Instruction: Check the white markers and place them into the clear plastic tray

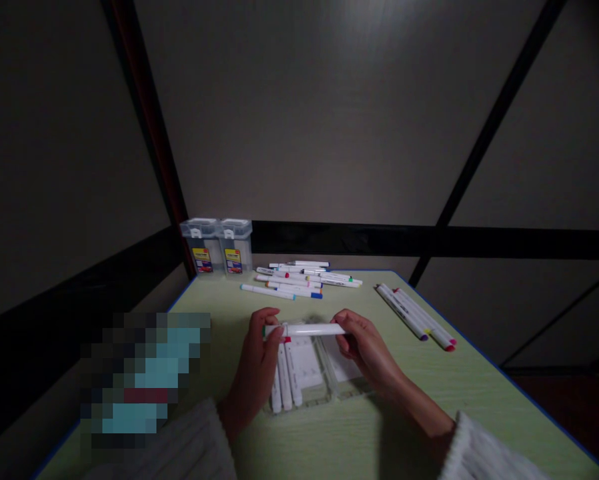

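Observation:
A white marker pen with a green end is held level between both hands, above an opened clear plastic case. My left hand pinches the green end with thumb and fingers. At the other end, my right hand is closed round the marker. Below them, three white markers lie side by side in the left part of the case, one showing a red end. White paper is visible in the case; its upper edge is partly covered by my hands and the marker.
Two clear lidded boxes stand at the back left. Several loose markers are scattered along the back of the table. More markers lie near the right edge. A pixelated blue-green patch covers something on the left.

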Demonstrator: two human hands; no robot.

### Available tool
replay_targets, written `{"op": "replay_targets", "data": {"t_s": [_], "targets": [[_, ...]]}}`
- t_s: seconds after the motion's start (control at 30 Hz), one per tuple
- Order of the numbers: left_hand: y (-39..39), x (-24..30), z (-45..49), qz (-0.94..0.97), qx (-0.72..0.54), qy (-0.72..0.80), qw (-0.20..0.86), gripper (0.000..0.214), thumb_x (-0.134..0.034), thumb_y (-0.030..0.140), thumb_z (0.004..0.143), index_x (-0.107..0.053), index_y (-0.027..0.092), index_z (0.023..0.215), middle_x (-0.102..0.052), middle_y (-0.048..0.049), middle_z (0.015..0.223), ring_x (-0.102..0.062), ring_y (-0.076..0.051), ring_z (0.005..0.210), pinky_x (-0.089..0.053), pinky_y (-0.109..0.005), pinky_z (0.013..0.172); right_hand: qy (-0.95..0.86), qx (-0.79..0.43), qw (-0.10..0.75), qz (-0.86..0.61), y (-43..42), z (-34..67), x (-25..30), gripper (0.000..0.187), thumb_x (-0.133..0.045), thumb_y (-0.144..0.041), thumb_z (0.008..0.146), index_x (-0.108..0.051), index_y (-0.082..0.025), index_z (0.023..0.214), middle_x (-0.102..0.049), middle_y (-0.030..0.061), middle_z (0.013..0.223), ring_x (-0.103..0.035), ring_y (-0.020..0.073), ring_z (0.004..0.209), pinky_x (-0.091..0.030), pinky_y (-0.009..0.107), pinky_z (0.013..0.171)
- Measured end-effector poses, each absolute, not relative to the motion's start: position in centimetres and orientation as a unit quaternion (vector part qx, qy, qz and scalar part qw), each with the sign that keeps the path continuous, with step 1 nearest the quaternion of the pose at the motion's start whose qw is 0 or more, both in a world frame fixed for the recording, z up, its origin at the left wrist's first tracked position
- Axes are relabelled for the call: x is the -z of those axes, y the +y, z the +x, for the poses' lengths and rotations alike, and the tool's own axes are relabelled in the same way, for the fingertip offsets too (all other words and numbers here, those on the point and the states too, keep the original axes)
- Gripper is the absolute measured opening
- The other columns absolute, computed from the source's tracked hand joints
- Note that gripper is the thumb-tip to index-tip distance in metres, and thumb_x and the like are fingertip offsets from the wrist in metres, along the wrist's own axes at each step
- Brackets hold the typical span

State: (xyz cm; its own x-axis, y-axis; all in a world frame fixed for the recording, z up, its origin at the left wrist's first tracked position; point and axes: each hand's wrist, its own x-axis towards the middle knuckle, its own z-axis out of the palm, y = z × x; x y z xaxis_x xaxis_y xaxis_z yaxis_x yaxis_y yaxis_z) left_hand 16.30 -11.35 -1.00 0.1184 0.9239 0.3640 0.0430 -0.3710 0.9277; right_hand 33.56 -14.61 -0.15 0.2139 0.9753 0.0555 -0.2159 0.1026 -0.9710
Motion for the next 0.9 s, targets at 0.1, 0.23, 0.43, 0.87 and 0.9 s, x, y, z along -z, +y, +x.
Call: {"op": "replay_targets", "data": {"t_s": [0.1,0.23,0.43,0.87,0.9], "targets": [[-11.18,1.02,16.23,0.639,-0.517,0.393,0.412,0.019,-0.046,0.033,0.081,-0.051,0.02,0.093,-0.05,0.0023,0.071,-0.041,-0.009,0.05,-0.032,-0.02,0.044,-0.406,-0.473,0.619,-0.477,-14.66,33.55,0.13,0.016,-0.054,-0.032,0.065,-0.05,-0.018,0.058,-0.037,-0.0082,0.035,-0.025,0.0062,0.035,-0.017,0.021,0.037],[-10.96,0.84,16.26,0.661,-0.491,0.386,0.417,0.018,-0.041,0.034,0.083,-0.05,0.019,0.085,-0.044,0.0054,0.06,-0.038,-0.008,0.046,-0.029,-0.02,0.042,-0.41,-0.466,0.617,-0.484,-14.63,33.72,0.48,0.017,-0.053,-0.033,0.066,-0.05,-0.018,0.058,-0.037,-0.0085,0.034,-0.025,0.0061,0.034,-0.016,0.021,0.038],[-11.11,0.57,16.35,0.664,-0.484,0.377,0.428,0.02,-0.041,0.036,0.082,-0.049,0.018,0.078,-0.038,0.0079,0.051,-0.034,-0.007,0.041,-0.027,-0.019,0.042,-0.413,-0.458,0.617,-0.489,-14.36,33.89,0.82,0.018,-0.052,-0.034,0.068,-0.053,-0.017,0.061,-0.037,-0.0088,0.032,-0.022,0.0057,0.033,-0.013,0.022,0.038],[-11.67,0.22,16.27,0.656,-0.483,0.413,0.408,0.028,-0.04,0.038,0.081,-0.055,0.018,0.068,-0.038,0.0068,0.046,-0.033,-0.008,0.037,-0.023,-0.02,0.038,-0.433,-0.456,0.61,-0.481,-14.59,33.77,0.57,0.024,-0.053,-0.038,0.072,-0.054,-0.016,0.061,-0.031,-0.0099,0.032,-0.016,0.0053,0.033,-0.008,0.023,0.038],[-11.63,0.22,16.24,0.652,-0.485,0.417,0.408,0.029,-0.04,0.038,0.081,-0.055,0.018,0.068,-0.04,0.0063,0.047,-0.033,-0.008,0.037,-0.023,-0.02,0.037,-0.435,-0.455,0.61,-0.481,-14.59,33.73,0.6,0.025,-0.053,-0.039,0.072,-0.054,-0.016,0.062,-0.031,-0.0099,0.032,-0.016,0.0054,0.033,-0.008,0.023,0.038]]}}
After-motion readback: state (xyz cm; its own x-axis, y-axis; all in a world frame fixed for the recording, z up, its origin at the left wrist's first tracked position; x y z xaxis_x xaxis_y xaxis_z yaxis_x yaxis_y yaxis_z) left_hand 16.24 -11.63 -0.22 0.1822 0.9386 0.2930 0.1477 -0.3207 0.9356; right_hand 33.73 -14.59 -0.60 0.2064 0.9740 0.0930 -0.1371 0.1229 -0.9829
